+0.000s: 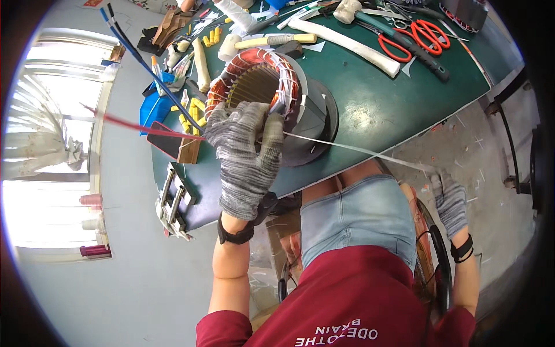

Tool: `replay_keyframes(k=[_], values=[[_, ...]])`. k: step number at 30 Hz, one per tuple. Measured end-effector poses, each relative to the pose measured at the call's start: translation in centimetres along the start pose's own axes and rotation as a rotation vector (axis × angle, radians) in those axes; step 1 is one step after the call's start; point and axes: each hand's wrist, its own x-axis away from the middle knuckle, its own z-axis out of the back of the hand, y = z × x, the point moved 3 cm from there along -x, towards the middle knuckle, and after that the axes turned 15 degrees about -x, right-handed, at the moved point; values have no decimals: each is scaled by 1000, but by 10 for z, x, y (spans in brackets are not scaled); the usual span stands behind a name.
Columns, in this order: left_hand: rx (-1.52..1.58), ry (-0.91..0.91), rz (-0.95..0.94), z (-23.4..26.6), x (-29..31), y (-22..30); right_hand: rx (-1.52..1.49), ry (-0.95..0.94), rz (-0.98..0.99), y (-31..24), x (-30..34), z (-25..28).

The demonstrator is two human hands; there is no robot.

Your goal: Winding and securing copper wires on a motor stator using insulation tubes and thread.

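Observation:
A motor stator (312,110) stands on the green table, its copper end winding (257,56) bound with white lacing. My left hand (245,156), in a grey knitted glove, curls its fingers over the near rim of the winding. From that spot a white lacing cord (358,149) runs taut to the right, past the table edge. Its far end is in my right hand (450,199), also gloved, with the fingers closed on it. Blue and black lead wires (144,65) and a red lead (147,126) stick out leftward from near my left hand.
Red-handled scissors (428,37), a mallet (348,10) and a pale wooden strip (347,45) lie at the back right. Yellow sleeve pieces (188,118), a blue container (153,110) and a phone-like dark slab (165,139) are at the left. A chair arm (442,277) is beside my right forearm.

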Motion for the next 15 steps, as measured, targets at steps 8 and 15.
replay_keyframes(k=[8,15], values=[[28,58,31,-1,8,-12,-609,116,755,-213,-80,-17],[63,33,-18,0,6,-5,-601,292,887,-265,-108,-60]])
